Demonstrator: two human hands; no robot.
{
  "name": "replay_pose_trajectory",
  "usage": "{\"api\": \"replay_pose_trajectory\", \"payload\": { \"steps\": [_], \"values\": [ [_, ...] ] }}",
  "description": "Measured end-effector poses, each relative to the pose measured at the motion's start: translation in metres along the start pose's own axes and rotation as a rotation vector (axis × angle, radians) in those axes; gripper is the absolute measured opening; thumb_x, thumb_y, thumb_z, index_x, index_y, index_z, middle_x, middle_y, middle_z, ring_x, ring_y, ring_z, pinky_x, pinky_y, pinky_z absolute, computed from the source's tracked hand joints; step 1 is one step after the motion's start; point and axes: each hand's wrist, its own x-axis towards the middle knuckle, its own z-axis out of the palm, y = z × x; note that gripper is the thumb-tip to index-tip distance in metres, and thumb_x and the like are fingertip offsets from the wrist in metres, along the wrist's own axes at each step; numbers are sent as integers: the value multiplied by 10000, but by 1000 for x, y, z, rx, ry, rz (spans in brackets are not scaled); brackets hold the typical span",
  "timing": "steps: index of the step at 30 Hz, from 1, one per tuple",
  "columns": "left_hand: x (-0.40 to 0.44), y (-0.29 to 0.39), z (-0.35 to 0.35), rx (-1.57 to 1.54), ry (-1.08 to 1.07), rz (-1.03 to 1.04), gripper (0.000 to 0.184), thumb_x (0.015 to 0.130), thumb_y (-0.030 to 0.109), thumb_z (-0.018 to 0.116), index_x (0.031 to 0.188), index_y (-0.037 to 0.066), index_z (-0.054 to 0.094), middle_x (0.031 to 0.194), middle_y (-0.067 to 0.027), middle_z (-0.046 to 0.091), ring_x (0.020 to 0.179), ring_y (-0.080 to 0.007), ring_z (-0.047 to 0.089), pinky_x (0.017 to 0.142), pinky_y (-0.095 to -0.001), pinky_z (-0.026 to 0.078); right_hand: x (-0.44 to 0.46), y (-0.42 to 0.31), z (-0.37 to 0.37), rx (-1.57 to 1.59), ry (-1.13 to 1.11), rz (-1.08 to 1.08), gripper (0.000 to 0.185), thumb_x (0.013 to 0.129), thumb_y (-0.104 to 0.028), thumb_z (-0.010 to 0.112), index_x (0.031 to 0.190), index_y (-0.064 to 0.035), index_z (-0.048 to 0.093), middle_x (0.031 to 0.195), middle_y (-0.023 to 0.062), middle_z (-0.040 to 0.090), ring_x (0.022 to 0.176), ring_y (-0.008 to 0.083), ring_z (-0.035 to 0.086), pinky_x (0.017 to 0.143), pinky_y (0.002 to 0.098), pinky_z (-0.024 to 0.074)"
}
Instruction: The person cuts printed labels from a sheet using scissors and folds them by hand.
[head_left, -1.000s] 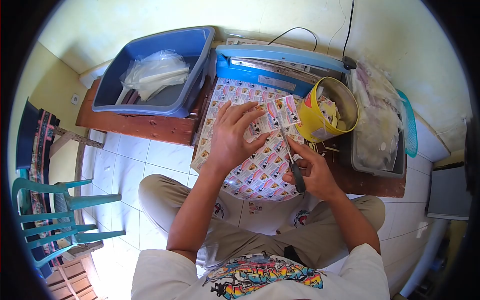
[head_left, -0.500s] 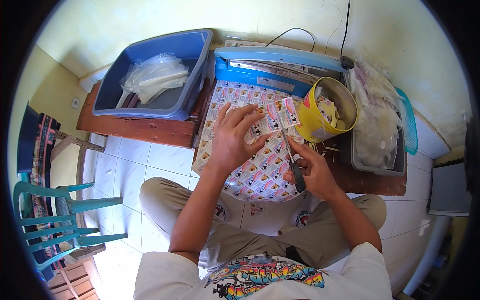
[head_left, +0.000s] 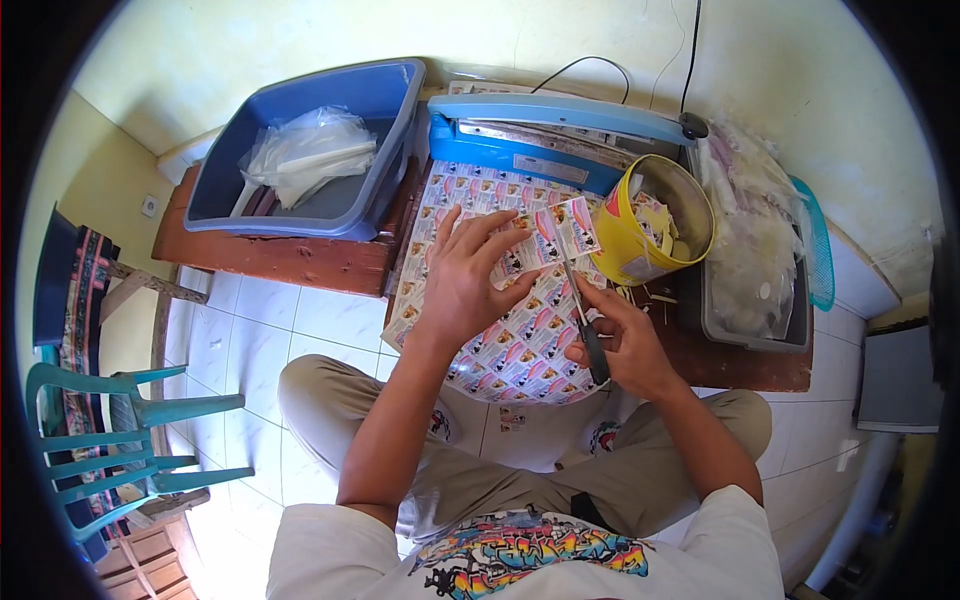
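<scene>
My left hand (head_left: 463, 268) holds a strip of printed paper labels (head_left: 548, 235) between thumb and fingers, the other fingers spread above it. My right hand (head_left: 632, 345) is closed on a pair of scissors (head_left: 596, 352) with dark handles. The blades point up and away, and they meet the lower edge of the strip near its right end. Beneath lies a large sheet (head_left: 520, 345) printed with the same repeated labels. Close to the strip's right end, a yellow bucket (head_left: 622, 250) leans toward me with paper scraps (head_left: 655, 222) inside.
A blue impulse sealer (head_left: 520, 165) stands behind the sheet. On the left, a blue tub (head_left: 395, 165) holds clear plastic bags (head_left: 315, 150). A grey bin (head_left: 750, 338) full of plastic bags is on the right. A green chair (head_left: 150, 412) stands on the floor at left.
Almost nothing differs. Both hands, the label strip and the scissors keep nearly the same position.
</scene>
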Motion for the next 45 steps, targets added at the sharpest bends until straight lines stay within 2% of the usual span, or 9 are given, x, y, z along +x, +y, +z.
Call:
{"api": "replay_pose_trajectory", "payload": {
  "steps": [12, 17, 21, 27, 32, 37, 39, 40, 45],
  "values": [
    [0, -2, 2, 0, -1, -11, 487, 754, 228, 903, 1195, 121, 725, 1328, -85, 687, 1239, -286, 651, 1189, -580, 367, 2, 1, 2, 0, 7, -22, 948, 841, -148, 894, 1633, -85, 376, 1217, 83, 537, 1019, 123, 660, 824, 251, 572],
    [0, -2, 2, -4, 1, -9, 485, 753, 214, 903, 1193, 122, 722, 1322, -86, 687, 1227, -290, 655, 1189, -579, 365, 2, 6, 0, -84, 6, -51, 940, 844, -145, 893, 1630, -77, 382, 1169, 74, 526, 884, 77, 632, 760, 227, 550],
    [0, -1, 1, -8, -5, -6, 489, 750, 201, 903, 1196, 123, 718, 1317, -87, 687, 1209, -294, 661, 1191, -577, 364, 2, 9, 0, -87, 2, -64, 945, 843, -141, 893, 1632, -78, 377, 1150, 69, 519, 840, 60, 607, 734, 224, 542],
    [0, -2, 1, -1, -4, -10, 488, 748, 207, 903, 1193, 123, 720, 1323, -87, 686, 1206, -290, 662, 1192, -577, 364, 1, 2, 2, -17, -2, -27, 959, 836, -90, 889, 1638, -82, 365, 1180, 63, 528, 887, 66, 617, 770, 224, 551],
    [-1, -2, 2, -4, 3, -8, 468, 749, 207, 902, 1176, 123, 727, 1323, -86, 686, 1209, -289, 662, 1194, -578, 362, 0, 0, 4, -10, -1, -28, 952, 842, -67, 879, 1637, -74, 357, 1268, 77, 533, 959, 80, 643, 820, 234, 572],
    [-1, -2, 3, -5, 3, -11, 442, 747, 206, 902, 1147, 122, 731, 1316, -88, 689, 1212, -288, 660, 1195, -579, 361, 0, 2, 4, 12, -1, -40, 946, 847, -75, 876, 1635, -57, 353, 1251, 76, 530, 973, 85, 648, 833, 238, 576],
    [-1, -1, 3, -19, 23, -19, 332, 746, 219, 888, 1033, 119, 754, 1289, -77, 698, 1171, -273, 664, 1199, -561, 348, 0, 3, 4, -4, 0, -44, 943, 849, -81, 875, 1634, -52, 353, 1246, 77, 529, 975, 86, 648, 835, 237, 574],
    [-1, -1, 3, -19, 23, -19, 332, 746, 219, 888, 1033, 119, 754, 1289, -77, 698, 1171, -273, 664, 1199, -561, 348, 0, 3, 3, -23, -2, -46, 941, 850, -89, 876, 1633, -52, 355, 1239, 77, 527, 982, 89, 650, 837, 239, 573],
    [-3, -3, 4, -35, 16, -7, 157, 742, 184, 873, 834, 140, 754, 1286, -75, 698, 1157, -274, 664, 1206, -581, 333, 0, 2, 4, -22, 7, -62, 945, 847, -113, 883, 1631, -51, 360, 1219, 75, 525, 982, 88, 645, 834, 236, 566]
  ]
}}
